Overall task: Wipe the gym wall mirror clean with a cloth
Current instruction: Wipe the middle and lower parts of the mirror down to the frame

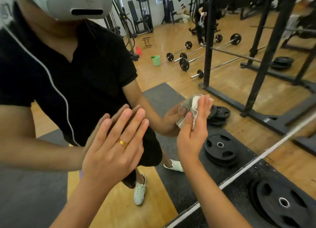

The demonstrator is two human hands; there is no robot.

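Note:
The wall mirror (222,94) fills most of the head view, its white bottom edge running diagonally at the lower right. My left hand (114,145), with a gold ring, lies flat against the glass, fingers spread, holding nothing. My right hand (195,130) presses a crumpled white-grey cloth (193,104) against the mirror to the right of it. The reflection shows a person in a black shirt and a white headset, with both hands meeting mine on the glass.
Black weight plates (280,203) lie on the rubber mat at the mirror's foot, lower right. Reflected in the glass are a black squat rack (210,39), several barbells, a green bucket (156,60), more plates and a wooden floor.

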